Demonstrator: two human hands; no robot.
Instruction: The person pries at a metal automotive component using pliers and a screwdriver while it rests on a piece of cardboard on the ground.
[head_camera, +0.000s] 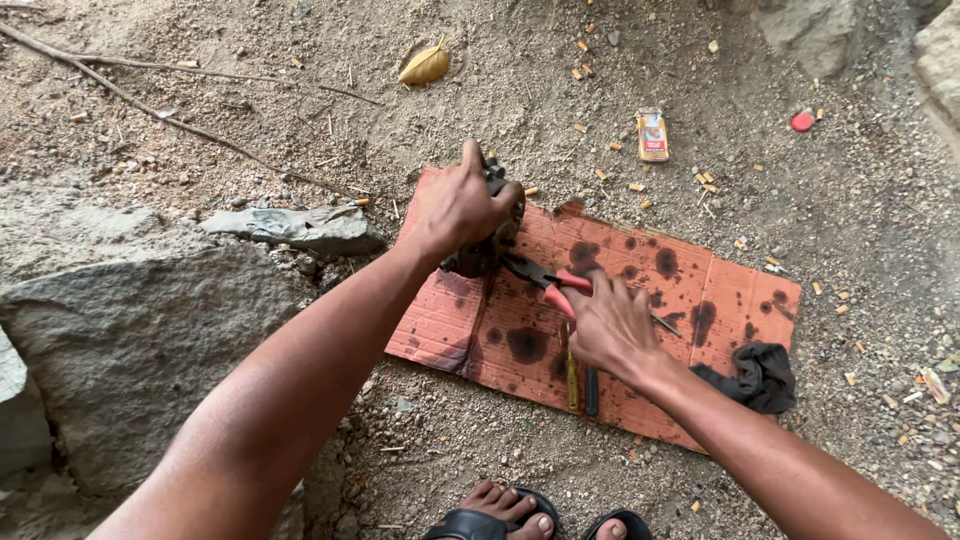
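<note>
The left hand (455, 205) clamps its fingers over a dark metal part (490, 245) at the cardboard's (730, 290) left edge; it looks heavy, stiff and oily, best gripped round its body. The right hand (610, 325) squeezes red-handled pliers (550, 280) against it.

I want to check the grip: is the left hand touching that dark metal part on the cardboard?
Touching. The head view shows the left hand clamped over the top of the dark metal part, fingers wrapped on it, with no gap between them.
</note>
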